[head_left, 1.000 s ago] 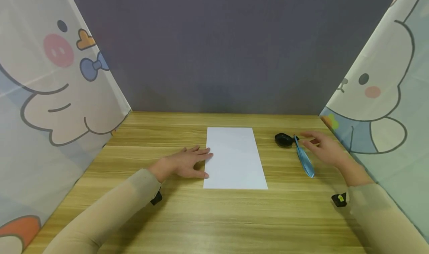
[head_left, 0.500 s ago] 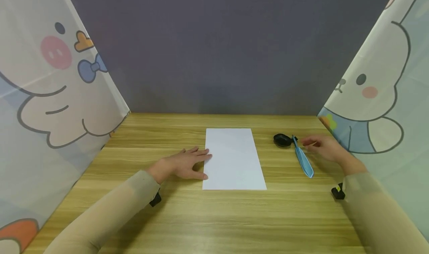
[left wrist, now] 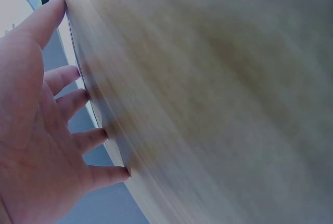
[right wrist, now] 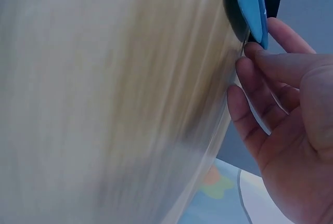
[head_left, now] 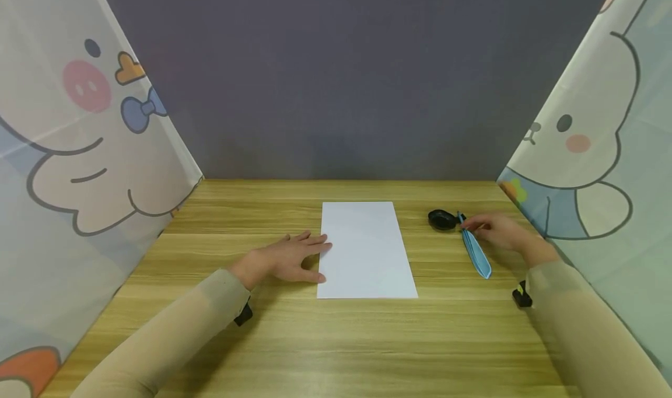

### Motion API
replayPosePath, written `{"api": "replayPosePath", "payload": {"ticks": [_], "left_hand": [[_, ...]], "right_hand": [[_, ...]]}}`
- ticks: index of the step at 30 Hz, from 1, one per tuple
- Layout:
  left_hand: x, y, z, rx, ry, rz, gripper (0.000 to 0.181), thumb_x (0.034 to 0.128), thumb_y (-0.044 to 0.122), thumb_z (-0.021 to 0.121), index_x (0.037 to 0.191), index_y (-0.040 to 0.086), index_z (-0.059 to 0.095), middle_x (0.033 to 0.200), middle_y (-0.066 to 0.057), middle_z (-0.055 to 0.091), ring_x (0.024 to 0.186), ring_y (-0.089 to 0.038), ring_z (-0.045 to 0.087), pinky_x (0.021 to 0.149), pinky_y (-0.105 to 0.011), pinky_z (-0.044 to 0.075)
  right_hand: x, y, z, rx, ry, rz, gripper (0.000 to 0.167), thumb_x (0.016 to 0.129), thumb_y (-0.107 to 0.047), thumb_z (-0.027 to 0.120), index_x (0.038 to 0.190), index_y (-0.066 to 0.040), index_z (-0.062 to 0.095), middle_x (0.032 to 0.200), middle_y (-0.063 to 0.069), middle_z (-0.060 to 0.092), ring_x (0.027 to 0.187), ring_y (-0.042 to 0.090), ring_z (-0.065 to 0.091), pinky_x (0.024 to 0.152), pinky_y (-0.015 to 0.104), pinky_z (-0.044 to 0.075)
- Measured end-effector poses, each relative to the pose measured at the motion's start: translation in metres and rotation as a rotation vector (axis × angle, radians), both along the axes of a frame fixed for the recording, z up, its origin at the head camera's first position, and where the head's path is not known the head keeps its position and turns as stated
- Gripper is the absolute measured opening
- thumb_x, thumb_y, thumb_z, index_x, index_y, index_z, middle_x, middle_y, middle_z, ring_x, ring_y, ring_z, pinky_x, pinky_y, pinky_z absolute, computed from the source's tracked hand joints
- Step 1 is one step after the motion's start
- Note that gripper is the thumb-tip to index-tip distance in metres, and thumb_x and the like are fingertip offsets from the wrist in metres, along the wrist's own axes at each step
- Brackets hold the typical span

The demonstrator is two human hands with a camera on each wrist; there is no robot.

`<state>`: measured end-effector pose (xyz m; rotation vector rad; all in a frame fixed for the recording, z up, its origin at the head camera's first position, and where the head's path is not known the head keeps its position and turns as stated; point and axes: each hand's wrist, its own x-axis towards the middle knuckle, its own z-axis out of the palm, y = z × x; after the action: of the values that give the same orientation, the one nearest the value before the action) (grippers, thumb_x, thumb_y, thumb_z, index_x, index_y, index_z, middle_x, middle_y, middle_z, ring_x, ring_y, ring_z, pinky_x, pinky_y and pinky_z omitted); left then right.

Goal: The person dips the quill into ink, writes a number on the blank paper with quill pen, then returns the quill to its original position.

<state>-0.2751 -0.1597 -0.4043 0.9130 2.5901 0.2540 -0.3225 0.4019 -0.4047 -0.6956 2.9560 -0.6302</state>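
My left hand lies spread over the left edge of a white sheet of paper, fingertips and thumb resting on it. In the left wrist view the left hand has its fingers apart and nearly straight. On the right, my right hand is at the upper part of a light blue, long leaf-shaped piece. A black oval piece adjoins its far end. In the right wrist view the right hand pinches the tip of the blue piece between thumb and forefinger; the other fingers are bent.
The wood-grain table runs back to a dark grey panel. Cartoon-printed cloth walls flank both sides; the right cloth is close to the right forearm. A small black device sits under each wrist.
My right hand has moved left and closed in on the blue piece, its fingertips now overlapping it. The left hand and the paper have stayed in place.
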Motion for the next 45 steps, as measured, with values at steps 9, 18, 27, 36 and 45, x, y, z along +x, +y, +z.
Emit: {"api": "replayPosePath", "payload": {"ticks": [9, 18, 27, 36, 45], "left_hand": [[0.0, 0.0, -0.001, 0.007, -0.004, 0.003, 0.091, 0.1034, 0.074, 0.059, 0.177, 0.032, 0.025, 0.186, 0.005, 0.012, 0.173, -0.039, 0.006, 0.133, -0.077, 0.01], [0.0, -0.001, -0.002, 0.005, 0.009, 0.005, 0.091, 0.103, 0.075, 0.059, 0.176, 0.033, 0.026, 0.186, 0.006, 0.013, 0.173, -0.038, 0.006, 0.133, -0.077, 0.01], [0.0, -0.001, -0.003, 0.006, 0.021, 0.003, 0.09, 0.1036, 0.074, 0.059, 0.177, 0.032, 0.026, 0.186, 0.006, 0.013, 0.173, -0.038, 0.007, 0.133, -0.077, 0.012], [0.0, -0.001, -0.004, -0.004, 0.017, 0.004, 0.09, 0.1031, 0.075, 0.058, 0.176, 0.034, 0.026, 0.186, 0.007, 0.013, 0.174, -0.037, 0.006, 0.133, -0.077, 0.012], [0.0, -0.001, -0.002, 0.0, 0.012, 0.0, 0.09, 0.1041, 0.073, 0.058, 0.177, 0.032, 0.025, 0.186, 0.005, 0.012, 0.173, -0.038, 0.006, 0.133, -0.077, 0.011]], "right_hand": [[-0.001, -0.01, 0.002, 0.014, -0.026, -0.005, 0.037, 0.108, 0.006, 0.053, 0.132, -0.005, 0.079, 0.131, 0.027, 0.076, 0.116, 0.044, 0.074, 0.088, 0.047, 0.062], [-0.002, -0.01, 0.0, 0.024, -0.022, 0.005, 0.034, 0.108, 0.005, 0.054, 0.13, -0.003, 0.079, 0.133, 0.028, 0.074, 0.116, 0.045, 0.074, 0.083, 0.044, 0.061], [0.006, -0.009, 0.006, 0.152, 0.167, 0.043, 0.032, 0.102, 0.009, 0.063, 0.125, -0.005, 0.08, 0.117, 0.018, 0.076, 0.106, 0.042, 0.074, 0.086, 0.056, 0.062], [0.009, -0.006, 0.005, 0.252, 0.343, 0.064, 0.027, 0.094, 0.001, 0.082, 0.118, -0.01, 0.078, 0.105, 0.007, 0.075, 0.089, 0.03, 0.077, 0.072, 0.045, 0.062], [0.012, -0.006, 0.008, 0.08, 0.244, -0.034, 0.027, 0.104, -0.001, 0.071, 0.131, 0.001, 0.071, 0.112, 0.016, 0.077, 0.096, 0.034, 0.075, 0.079, 0.046, 0.063]]}}
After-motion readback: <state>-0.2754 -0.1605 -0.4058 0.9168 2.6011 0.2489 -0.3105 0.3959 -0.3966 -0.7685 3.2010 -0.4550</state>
